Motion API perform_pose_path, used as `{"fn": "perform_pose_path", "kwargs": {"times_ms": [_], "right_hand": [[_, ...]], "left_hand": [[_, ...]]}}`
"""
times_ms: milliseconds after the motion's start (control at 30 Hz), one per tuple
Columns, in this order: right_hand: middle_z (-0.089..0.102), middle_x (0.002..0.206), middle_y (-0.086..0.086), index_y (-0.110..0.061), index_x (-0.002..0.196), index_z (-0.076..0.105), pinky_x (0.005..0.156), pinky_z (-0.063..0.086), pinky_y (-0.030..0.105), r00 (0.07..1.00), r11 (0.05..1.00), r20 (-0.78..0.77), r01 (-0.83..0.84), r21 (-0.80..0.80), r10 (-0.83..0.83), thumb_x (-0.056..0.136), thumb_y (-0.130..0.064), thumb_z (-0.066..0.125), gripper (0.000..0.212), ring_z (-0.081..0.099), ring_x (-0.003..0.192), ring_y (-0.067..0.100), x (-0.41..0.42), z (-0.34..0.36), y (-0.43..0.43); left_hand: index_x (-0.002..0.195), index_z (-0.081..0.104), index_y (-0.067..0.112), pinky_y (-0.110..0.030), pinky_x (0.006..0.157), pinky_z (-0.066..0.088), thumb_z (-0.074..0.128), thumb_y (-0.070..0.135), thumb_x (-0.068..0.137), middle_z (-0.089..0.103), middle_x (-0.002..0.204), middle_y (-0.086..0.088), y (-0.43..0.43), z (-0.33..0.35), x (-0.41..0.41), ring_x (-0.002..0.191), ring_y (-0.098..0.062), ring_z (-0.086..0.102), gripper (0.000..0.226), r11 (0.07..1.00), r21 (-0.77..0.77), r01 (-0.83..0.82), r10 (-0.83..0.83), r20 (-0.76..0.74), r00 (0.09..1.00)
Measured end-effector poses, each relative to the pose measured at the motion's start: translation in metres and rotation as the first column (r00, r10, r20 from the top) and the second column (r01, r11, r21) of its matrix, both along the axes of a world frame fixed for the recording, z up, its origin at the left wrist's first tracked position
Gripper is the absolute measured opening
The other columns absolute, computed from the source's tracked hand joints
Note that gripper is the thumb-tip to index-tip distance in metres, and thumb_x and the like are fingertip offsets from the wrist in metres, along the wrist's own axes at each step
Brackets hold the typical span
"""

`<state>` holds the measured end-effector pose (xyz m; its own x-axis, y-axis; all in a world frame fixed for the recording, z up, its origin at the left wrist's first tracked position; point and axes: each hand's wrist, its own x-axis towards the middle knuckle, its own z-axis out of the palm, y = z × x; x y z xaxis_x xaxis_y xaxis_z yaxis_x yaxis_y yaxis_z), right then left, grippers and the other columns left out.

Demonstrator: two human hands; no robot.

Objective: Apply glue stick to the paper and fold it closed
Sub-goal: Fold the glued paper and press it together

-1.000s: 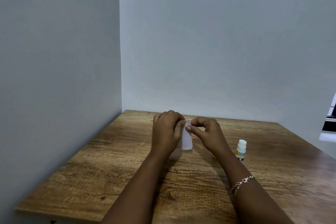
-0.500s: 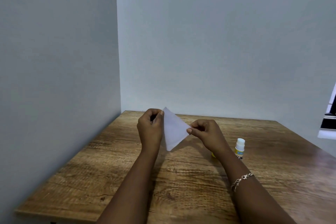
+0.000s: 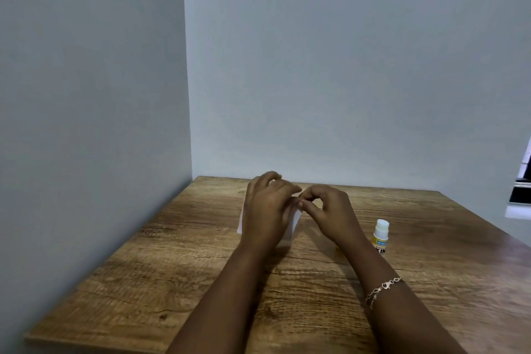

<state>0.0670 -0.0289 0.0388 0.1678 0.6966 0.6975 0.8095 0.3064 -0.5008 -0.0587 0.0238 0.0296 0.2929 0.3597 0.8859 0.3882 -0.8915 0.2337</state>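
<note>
Head view: the paper [image 3: 294, 223], small and white, is held up just over the table [image 3: 172, 282]. It is mostly hidden behind our left hand [image 3: 268, 210], with slivers showing at that hand's 3 and 9 o'clock. Our right hand [image 3: 330, 211] pinches its upper corner. We cannot tell whether the left's curved fingers grip. The glue stick [image 3: 381, 236] stands upright at 3 o'clock, nearest our right hand.
</note>
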Motion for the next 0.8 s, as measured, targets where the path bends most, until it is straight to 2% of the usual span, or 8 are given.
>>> {"fn": "perform_pose_path", "kwargs": {"times_ms": [133, 333, 467, 533, 600, 667, 733, 800], "right_hand": [[0.064, 0.068, 0.0, -0.006, 0.071, 0.068, 0.065, 0.039, 0.014, 0.999, 1.0, 0.034, 0.004, 0.031, -0.005, 0.076, -0.007, 0.067, 0.004, 0.059, 0.07, 0.013, -0.001, 0.001, -0.002], [0.063, 0.068, -0.008, -0.008, 0.075, 0.069, 0.065, 0.042, 0.01, 0.995, 0.998, -0.076, -0.066, 0.017, 0.068, 0.077, -0.008, 0.066, 0.004, 0.059, 0.072, 0.004, 0.0, 0.001, 0.001], [0.065, 0.071, 0.0, -0.005, 0.076, 0.069, 0.068, 0.044, 0.02, 0.991, 0.996, -0.105, -0.09, -0.024, 0.087, 0.077, -0.008, 0.066, 0.004, 0.06, 0.071, 0.009, 0.001, 0.0, 0.001], [0.065, 0.071, 0.0, -0.005, 0.075, 0.068, 0.067, 0.043, 0.019, 0.991, 0.994, -0.106, -0.093, -0.065, 0.086, 0.077, -0.007, 0.067, 0.003, 0.06, 0.072, 0.01, 0.001, 0.0, 0.001], [0.062, 0.068, -0.007, -0.016, 0.067, 0.065, 0.064, 0.04, 0.009, 0.988, 0.99, -0.119, -0.107, -0.096, 0.095, 0.077, -0.007, 0.067, 0.013, 0.058, 0.07, 0.004, 0.001, 0.0, 0.001], [0.06, 0.067, -0.009, -0.02, 0.064, 0.063, 0.062, 0.039, 0.004, 0.987, 0.988, -0.126, -0.11, -0.112, 0.095, 0.077, -0.007, 0.067, 0.019, 0.056, 0.07, 0.001, 0.0, 0.0, 0.0], [0.06, 0.069, -0.006, -0.013, 0.069, 0.064, 0.061, 0.038, 0.002, 0.987, 0.986, -0.135, -0.108, -0.128, 0.09, 0.076, -0.007, 0.068, 0.01, 0.056, 0.071, 0.001, 0.001, -0.001, 0.0], [0.059, 0.067, -0.008, -0.014, 0.069, 0.062, 0.06, 0.038, 0.002, 0.987, 0.983, -0.138, -0.107, -0.15, 0.086, 0.075, -0.007, 0.069, 0.012, 0.055, 0.069, -0.001, 0.002, -0.002, 0.001]], "left_hand": [[0.073, 0.066, 0.016, -0.02, 0.077, 0.024, 0.046, 0.03, 0.078, 0.068, 0.071, 0.003, 0.003, 0.0, -0.002, 0.082, -0.015, 0.055, 0.025, 0.999, -0.005, -0.048, 0.048, -0.023, 0.999], [0.071, 0.064, 0.013, -0.028, 0.079, 0.03, 0.045, 0.031, 0.078, 0.067, 0.072, -0.001, 0.001, 0.001, -0.003, 0.077, -0.02, 0.058, 0.027, 0.995, -0.101, -0.02, 0.024, 0.035, 0.999], [0.071, 0.065, 0.009, -0.028, 0.081, 0.027, 0.055, 0.02, 0.076, 0.068, 0.073, -0.004, -0.001, 0.003, -0.003, 0.08, -0.02, 0.056, 0.015, 0.977, -0.211, 0.036, -0.007, 0.14, 0.99], [0.071, 0.066, 0.009, -0.029, 0.081, 0.03, 0.056, 0.021, 0.074, 0.067, 0.073, 0.0, 0.0, 0.004, -0.003, 0.078, -0.013, 0.053, 0.016, 0.96, -0.268, 0.077, -0.024, 0.196, 0.98], [0.072, 0.066, 0.009, -0.036, 0.079, 0.04, 0.057, 0.021, 0.074, 0.06, 0.07, 0.013, 0.001, 0.005, -0.005, 0.076, -0.001, 0.048, 0.016, 0.938, -0.323, 0.129, -0.046, 0.252, 0.967], [0.073, 0.067, 0.009, -0.043, 0.078, 0.046, 0.062, 0.017, 0.077, 0.054, 0.069, 0.021, 0.001, 0.005, -0.007, 0.078, 0.0, 0.048, 0.01, 0.918, -0.361, 0.163, -0.05, 0.302, 0.952], [0.074, 0.067, 0.008, -0.038, 0.077, 0.046, 0.066, 0.008, 0.079, 0.054, 0.071, 0.02, 0.001, 0.006, -0.009, 0.08, -0.011, 0.052, 0.004, 0.895, -0.402, 0.195, -0.043, 0.358, 0.933], [0.073, 0.066, 0.009, -0.019, 0.071, 0.043, 0.066, 0.004, 0.079, 0.057, 0.071, 0.014, 0.002, 0.007, -0.011, 0.079, -0.013, 0.054, 0.008, 0.872, -0.432, 0.232, -0.034, 0.418, 0.908]]}}
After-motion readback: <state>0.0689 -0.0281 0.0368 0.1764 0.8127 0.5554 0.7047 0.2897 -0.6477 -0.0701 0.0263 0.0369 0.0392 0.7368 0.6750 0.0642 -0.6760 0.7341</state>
